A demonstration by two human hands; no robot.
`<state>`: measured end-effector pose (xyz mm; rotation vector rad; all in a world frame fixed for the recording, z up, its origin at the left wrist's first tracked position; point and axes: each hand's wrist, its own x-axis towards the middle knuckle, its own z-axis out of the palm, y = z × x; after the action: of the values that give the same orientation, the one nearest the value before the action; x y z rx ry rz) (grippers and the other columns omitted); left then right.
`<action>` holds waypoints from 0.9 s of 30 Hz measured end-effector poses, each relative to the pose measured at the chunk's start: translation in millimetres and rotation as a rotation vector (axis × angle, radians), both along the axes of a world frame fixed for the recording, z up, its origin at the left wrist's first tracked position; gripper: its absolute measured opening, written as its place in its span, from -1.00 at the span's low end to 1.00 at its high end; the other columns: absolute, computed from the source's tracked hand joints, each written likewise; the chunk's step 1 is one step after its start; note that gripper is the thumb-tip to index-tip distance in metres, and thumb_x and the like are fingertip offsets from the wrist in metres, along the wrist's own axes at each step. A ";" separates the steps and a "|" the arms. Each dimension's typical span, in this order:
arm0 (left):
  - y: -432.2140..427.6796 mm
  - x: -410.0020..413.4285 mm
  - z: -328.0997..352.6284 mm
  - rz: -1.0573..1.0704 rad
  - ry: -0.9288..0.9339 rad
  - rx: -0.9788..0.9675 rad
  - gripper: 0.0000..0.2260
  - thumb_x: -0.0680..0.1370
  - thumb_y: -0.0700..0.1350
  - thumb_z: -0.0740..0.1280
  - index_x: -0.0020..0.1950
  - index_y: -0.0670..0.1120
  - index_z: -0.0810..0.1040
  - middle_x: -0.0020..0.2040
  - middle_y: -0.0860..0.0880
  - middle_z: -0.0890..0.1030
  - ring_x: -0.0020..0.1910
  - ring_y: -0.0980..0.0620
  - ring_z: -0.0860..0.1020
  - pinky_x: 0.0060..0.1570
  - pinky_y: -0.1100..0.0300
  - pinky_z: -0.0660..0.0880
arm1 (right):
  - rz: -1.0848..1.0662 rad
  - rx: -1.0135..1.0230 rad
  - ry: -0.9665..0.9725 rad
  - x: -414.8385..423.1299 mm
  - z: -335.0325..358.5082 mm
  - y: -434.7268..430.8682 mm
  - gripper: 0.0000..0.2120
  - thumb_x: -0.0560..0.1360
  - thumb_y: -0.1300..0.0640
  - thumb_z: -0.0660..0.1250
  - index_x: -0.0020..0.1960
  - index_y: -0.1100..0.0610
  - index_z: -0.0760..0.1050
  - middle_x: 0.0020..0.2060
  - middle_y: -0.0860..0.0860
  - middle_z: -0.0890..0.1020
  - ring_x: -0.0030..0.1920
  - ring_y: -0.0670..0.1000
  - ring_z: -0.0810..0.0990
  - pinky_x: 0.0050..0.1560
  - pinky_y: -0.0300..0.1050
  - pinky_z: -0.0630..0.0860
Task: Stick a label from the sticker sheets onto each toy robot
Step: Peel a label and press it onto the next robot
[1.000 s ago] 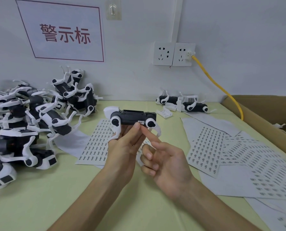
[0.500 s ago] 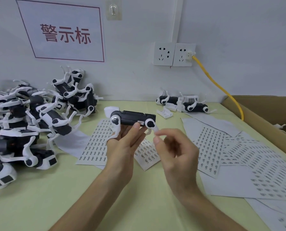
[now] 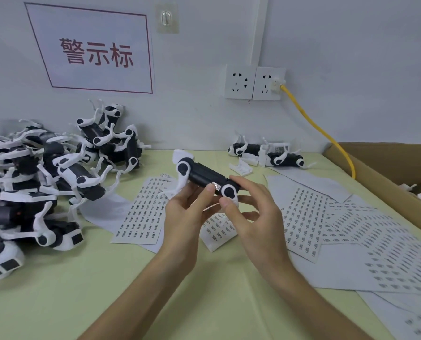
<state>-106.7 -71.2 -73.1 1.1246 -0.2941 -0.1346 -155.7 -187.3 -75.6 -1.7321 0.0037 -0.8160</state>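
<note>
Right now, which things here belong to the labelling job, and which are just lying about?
Job: held toy robot, gripped by left hand and right hand; label on it; sticker sheets; pile of toy robots.
Lying about: wall sign; sockets; yellow cable.

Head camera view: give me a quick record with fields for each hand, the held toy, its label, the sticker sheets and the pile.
left hand: grips the black-and-white plastic toy robot from below, thumb beside the label
right hand: pinches the toy robot's near end
toy robot: held above the pale green table, tilted
small white label: on the black body
white paper sticker sheets: lying on the table
pile of similar toy robots: heaped at left
</note>
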 end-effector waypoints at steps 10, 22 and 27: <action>0.4 1.3 0.2 0.002 0.027 -0.019 -0.78 0.63 -0.11 0.38 0.22 -0.19 0.65 0.11 -0.18 0.73 0.00 -0.06 0.69 0.04 0.14 0.59 | -0.016 -0.033 -0.042 0.7 -3.7 1.3 -0.63 0.46 0.04 0.51 0.24 -0.13 0.57 0.10 -0.19 0.58 0.10 -0.07 0.65 -0.17 -0.33 0.55; 2.4 5.1 -2.5 0.005 0.035 -0.025 -0.80 0.65 -0.14 0.32 0.18 -0.21 0.65 0.09 -0.20 0.73 0.15 -0.28 0.67 0.09 0.08 0.63 | -0.061 -0.131 -0.049 0.6 -6.9 3.6 -0.59 0.40 -0.02 0.52 0.23 -0.14 0.58 0.09 -0.16 0.56 0.10 -0.03 0.62 -0.11 -0.04 0.64; -1.7 2.7 -4.1 -0.009 -0.041 0.043 -0.71 0.68 -0.02 0.27 0.21 -0.19 0.63 0.09 -0.15 0.74 0.12 -0.14 0.71 0.06 0.15 0.64 | -0.057 -0.085 -0.070 0.7 -6.2 1.5 -0.60 0.40 0.00 0.52 0.23 -0.11 0.59 0.09 -0.13 0.58 0.12 0.00 0.64 -0.09 -0.12 0.64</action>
<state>-103.9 -72.9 -77.2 1.1699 -0.3342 -0.1267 -155.1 -185.8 -81.8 -1.7895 -0.0291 -0.9300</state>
